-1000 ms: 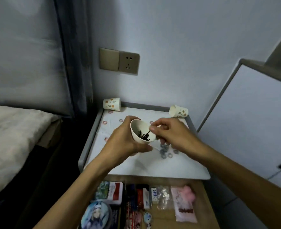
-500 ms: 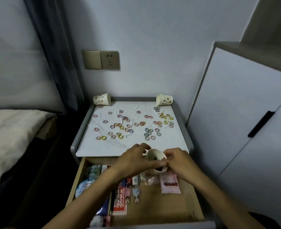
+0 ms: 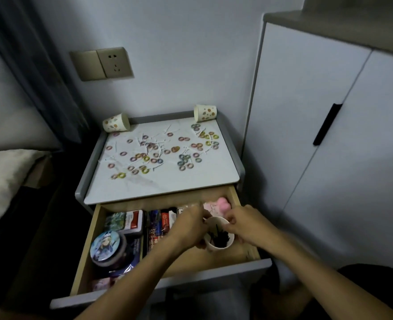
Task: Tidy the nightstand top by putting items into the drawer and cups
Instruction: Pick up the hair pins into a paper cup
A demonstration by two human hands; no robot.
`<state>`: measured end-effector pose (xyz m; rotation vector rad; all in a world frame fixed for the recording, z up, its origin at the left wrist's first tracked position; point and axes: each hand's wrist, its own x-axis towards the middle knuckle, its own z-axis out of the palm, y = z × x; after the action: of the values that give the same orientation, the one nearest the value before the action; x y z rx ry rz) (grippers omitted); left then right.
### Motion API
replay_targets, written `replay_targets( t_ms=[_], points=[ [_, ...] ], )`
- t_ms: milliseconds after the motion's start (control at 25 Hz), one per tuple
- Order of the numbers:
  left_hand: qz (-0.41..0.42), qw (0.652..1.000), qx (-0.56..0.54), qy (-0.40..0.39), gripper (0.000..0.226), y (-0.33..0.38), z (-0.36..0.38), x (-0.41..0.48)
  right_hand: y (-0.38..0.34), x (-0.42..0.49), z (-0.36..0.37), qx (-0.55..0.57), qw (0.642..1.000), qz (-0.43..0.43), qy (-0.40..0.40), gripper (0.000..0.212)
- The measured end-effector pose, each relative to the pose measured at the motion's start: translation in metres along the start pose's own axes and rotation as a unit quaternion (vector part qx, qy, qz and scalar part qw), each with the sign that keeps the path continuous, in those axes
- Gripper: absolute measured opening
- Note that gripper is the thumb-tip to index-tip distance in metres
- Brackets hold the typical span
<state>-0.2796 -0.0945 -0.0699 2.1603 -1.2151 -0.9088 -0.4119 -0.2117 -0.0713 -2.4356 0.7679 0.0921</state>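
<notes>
Cup [image 3: 215, 247]: white one with a pile of black pins [image 3: 221, 237] inside, held roughly upright just over the open drawer, toward its right half.
Left hand [image 3: 188, 227]: at the cup's 9 o'clock, fingers wrapped round the side.
Right hand [image 3: 248, 225]: at the cup's 3 o'clock, fingertips pinching the rim, bit blurry tbh.
Drawer [image 3: 225, 258]: pulled out. Pink squishy thing [image 3: 223, 205] at the cup's 12 o'clock, round tin [image 3: 107, 247] way off at 9 o'clock, boxes and packs [image 3: 126, 221] between.
Nightstand top [image 3: 167, 185]: past the drawer at 12 o'clock, covered in little coloured rings [image 3: 184, 159] and thin white sticks [image 3: 158, 140].
Paper cups: two spotty ones lying on their sides, one [image 3: 116, 122] at the top's 11 o'clock corner, the other [image 3: 205, 113] at the 1 o'clock corner.
</notes>
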Motion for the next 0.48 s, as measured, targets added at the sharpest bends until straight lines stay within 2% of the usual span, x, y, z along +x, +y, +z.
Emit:
replay_targets(
  t_ms=[200, 360, 480],
  points=[
    [-0.011, 0.999, -0.017, -0.025, 0.022, 0.001, 0.014, 0.008, 0.011, -0.002, -0.003, -0.046, 0.999, 0.017, -0.01, 0.018],
    [-0.029, 0.998, 0.013, -0.054, 0.031, -0.007, 0.024, 0.012, 0.023, 0.003, -0.019, -0.031, 0.997, 0.059, 0.035, 0.028],
    [-0.026, 0.996, 0.014, -0.087, 0.033, -0.01, 0.034, 0.017, 0.028, 0.003, -0.02, -0.063, 0.995, 0.063, 0.05, 0.026]
  ],
)
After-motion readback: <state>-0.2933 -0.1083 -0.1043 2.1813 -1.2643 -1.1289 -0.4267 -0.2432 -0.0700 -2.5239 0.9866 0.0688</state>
